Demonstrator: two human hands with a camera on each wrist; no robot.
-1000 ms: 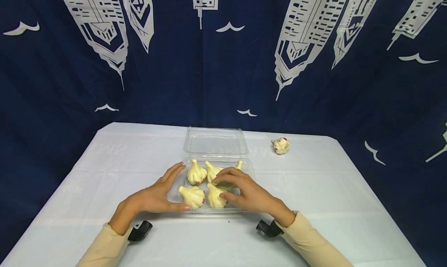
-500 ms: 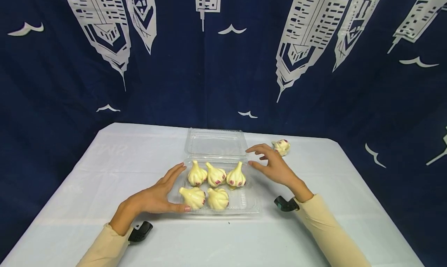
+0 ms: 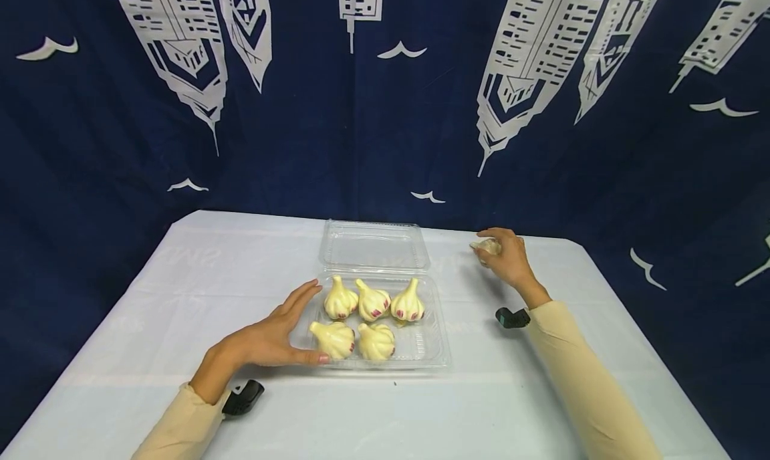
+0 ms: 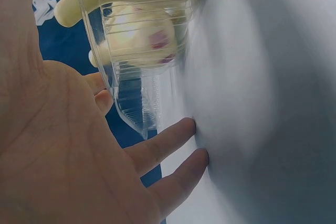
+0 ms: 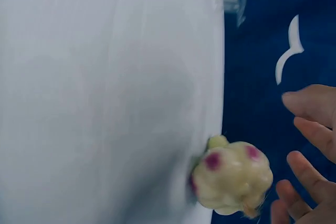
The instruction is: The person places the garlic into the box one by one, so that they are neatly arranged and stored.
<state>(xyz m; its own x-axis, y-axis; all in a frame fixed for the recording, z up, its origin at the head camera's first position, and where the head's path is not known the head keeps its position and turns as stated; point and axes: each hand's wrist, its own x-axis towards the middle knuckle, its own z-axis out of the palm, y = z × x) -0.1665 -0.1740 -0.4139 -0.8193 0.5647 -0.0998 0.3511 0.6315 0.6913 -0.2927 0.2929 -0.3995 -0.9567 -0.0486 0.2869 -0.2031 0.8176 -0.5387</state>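
My left hand rests against the left side of a clear plastic clamshell container, its fingers stretched out. Two fingertips touch the white cloth in the left wrist view. Inside the container sit several garlic bulbs, pale yellow with purple marks, in two rows; the front right of the tray is bare. Toward the back right of the table, my right hand is spread around a lone garlic bulb. The right wrist view shows its fingers apart from that bulb, which lies on the cloth.
The container's lid lies folded open toward the back. A white cloth covers the table, whose far edge meets a dark blue curtain with white city prints. Each wrist carries a small black camera.
My right hand has left the garlic bulb at the front of the container and moved right and back to the lone bulb. The left hand has stayed put.
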